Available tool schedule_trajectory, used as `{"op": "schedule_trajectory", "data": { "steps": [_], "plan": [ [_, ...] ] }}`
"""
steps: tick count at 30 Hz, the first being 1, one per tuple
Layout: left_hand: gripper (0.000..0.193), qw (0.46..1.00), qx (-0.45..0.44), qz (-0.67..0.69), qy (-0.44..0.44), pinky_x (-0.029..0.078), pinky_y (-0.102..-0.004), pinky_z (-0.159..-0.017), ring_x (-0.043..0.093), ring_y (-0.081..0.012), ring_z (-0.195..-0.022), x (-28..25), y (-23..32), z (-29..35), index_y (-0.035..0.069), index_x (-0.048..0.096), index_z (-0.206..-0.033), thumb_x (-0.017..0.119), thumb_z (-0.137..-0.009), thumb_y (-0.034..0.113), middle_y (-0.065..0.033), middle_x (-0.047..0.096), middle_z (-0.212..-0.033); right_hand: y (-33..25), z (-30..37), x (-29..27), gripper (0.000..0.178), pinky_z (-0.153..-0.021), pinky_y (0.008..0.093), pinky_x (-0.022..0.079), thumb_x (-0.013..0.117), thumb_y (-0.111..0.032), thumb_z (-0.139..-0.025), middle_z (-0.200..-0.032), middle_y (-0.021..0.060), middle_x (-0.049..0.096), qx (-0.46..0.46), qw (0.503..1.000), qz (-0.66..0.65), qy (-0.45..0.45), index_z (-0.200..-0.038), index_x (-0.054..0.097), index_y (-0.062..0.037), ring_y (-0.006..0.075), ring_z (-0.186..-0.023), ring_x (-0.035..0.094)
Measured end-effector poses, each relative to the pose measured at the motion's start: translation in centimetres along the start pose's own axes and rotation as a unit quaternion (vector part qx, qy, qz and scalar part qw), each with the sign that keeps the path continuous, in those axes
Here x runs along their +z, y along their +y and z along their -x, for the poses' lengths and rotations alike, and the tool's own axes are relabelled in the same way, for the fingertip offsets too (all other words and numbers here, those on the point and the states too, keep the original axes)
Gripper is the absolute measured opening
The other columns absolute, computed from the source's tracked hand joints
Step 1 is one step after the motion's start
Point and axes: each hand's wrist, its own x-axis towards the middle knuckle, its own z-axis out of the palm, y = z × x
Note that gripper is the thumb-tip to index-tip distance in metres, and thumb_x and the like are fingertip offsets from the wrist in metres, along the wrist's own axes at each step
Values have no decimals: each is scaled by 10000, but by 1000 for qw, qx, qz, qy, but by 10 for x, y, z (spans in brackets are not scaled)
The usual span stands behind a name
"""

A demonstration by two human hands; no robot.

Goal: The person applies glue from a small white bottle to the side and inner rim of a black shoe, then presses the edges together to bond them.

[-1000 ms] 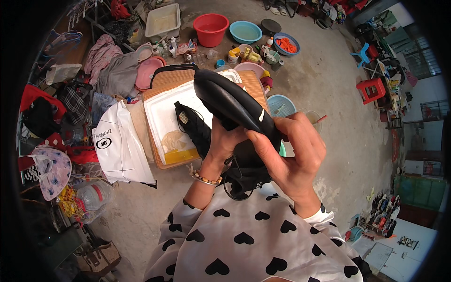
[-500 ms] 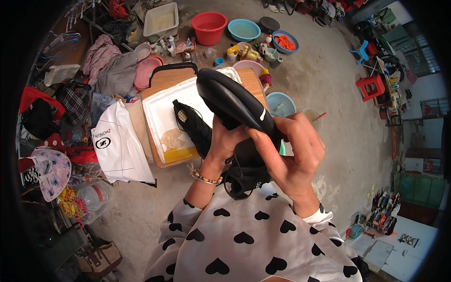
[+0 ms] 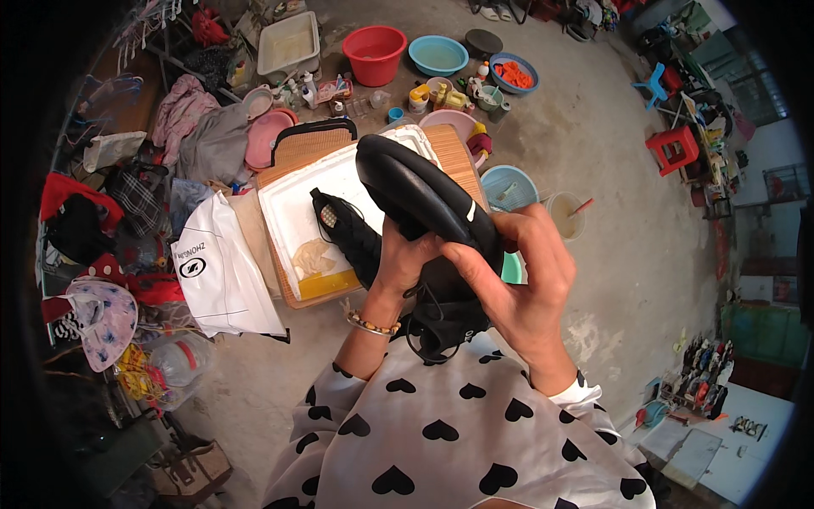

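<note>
A black lace-up shoe is held up before me, its thick, smooth black sole turned toward the upper side. My left hand grips the shoe from underneath, its fingers partly hidden behind it. With thumb and fingers, my right hand pinches the sole's edge beside a small white mark. Loose laces and dark fabric hang below, near my shirt. A second black shoe lies in a white shallow tray, next to a crumpled translucent glove-like piece and a yellow strip.
The tray rests on a wood-patterned table. A white printed bag leans on its left. Beyond stand a red basin, a blue basin and several bottles. A blue basket and a bucket are on the right.
The view has shifted slightly. My right hand sits a little lower and closer in on the sole's edge; both hands still hold the shoe.
</note>
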Motion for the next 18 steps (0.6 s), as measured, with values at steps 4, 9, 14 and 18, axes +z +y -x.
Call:
{"op": "schedule_trajectory", "data": {
  "steps": [4, 9, 14, 18],
  "plan": [
    [906, 1000, 4, -7, 1, 457, -274, -733, 510, -159, -838, 1, -2, 0, 18, 296, -1323, 835, -673, 347, -68, 497, -957, 2, 1, -1, 323, -474, 335, 396, 817, -152, -648, -646, 89, 486, -4, 1000, 8, -5, -770, 564, 6, 240, -532, 493],
    [906, 1000, 3, 1, 13, 462, -278, -735, 510, -164, -844, 0, -3, 1, 14, 297, -1325, 835, -672, 338, -66, 499, -952, 5, 0, 0, 332, -477, 336, 391, 816, -159, -650, -656, 94, 479, -8, 1000, -12, -13, -779, 560, 9, 242, -544, 487],
    [893, 1000, 4, -2, 10, 465, -283, -732, 511, -166, -842, -2, -2, 0, 15, 299, -1329, 831, -679, 320, -64, 497, -944, 8, 1, 1, 343, -490, 336, 396, 816, -165, -650, -666, 97, 476, 2, 999, -31, -23, -798, 561, 9, 247, -570, 495],
    [871, 1000, 21, 4, 2, 466, -285, -724, 508, -163, -829, -8, -7, -1, 19, 298, -1333, 820, -697, 306, -59, 495, -931, 6, 0, 2, 340, -511, 344, 404, 809, -164, -661, -673, 101, 480, -4, 999, -18, -28, -813, 562, 13, 256, -585, 501]
  ]
}}
